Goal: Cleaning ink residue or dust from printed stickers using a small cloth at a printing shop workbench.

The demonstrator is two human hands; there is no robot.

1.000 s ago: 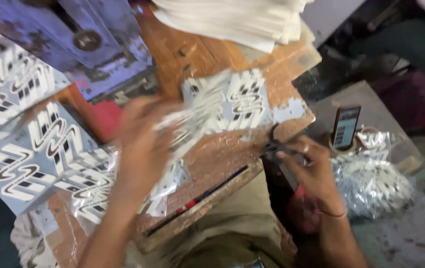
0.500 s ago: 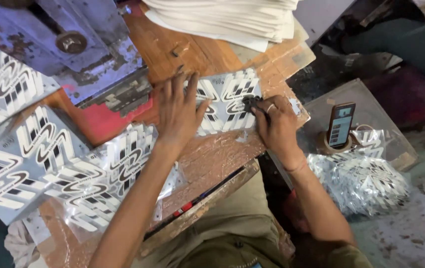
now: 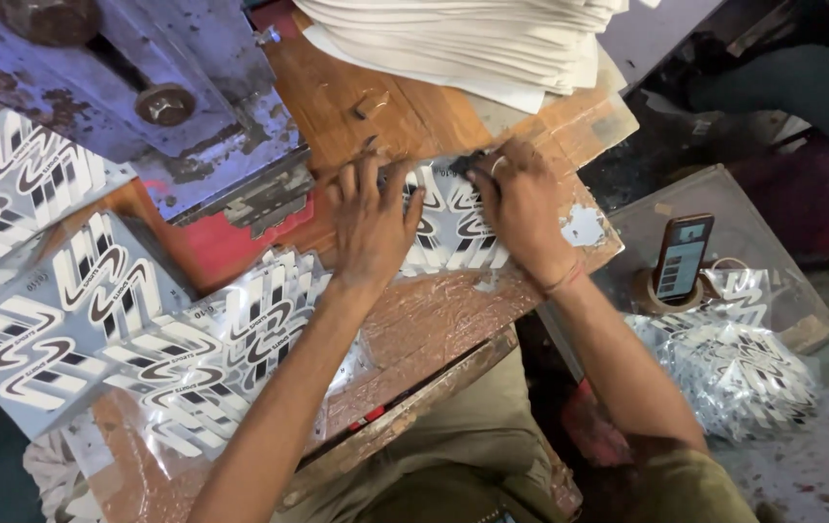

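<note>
We see the left hand point(image 3: 371, 218) spread flat on a black-and-white sticker sheet point(image 3: 448, 221) lying on the wooden bench point(image 3: 337, 92), far of the body. The right hand point(image 3: 521, 199) presses its right edge, fingers curled, gripping nothing we can make out. More sheets point(image 3: 94, 310) lie left.

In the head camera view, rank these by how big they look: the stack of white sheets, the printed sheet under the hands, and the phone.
1. Stack of white sheets, though the frame cuts it off.
2. Printed sheet under the left hand and right hand, partly covered.
3. Phone, clearly smallest, though it sits lower, farther from the camera.
</note>
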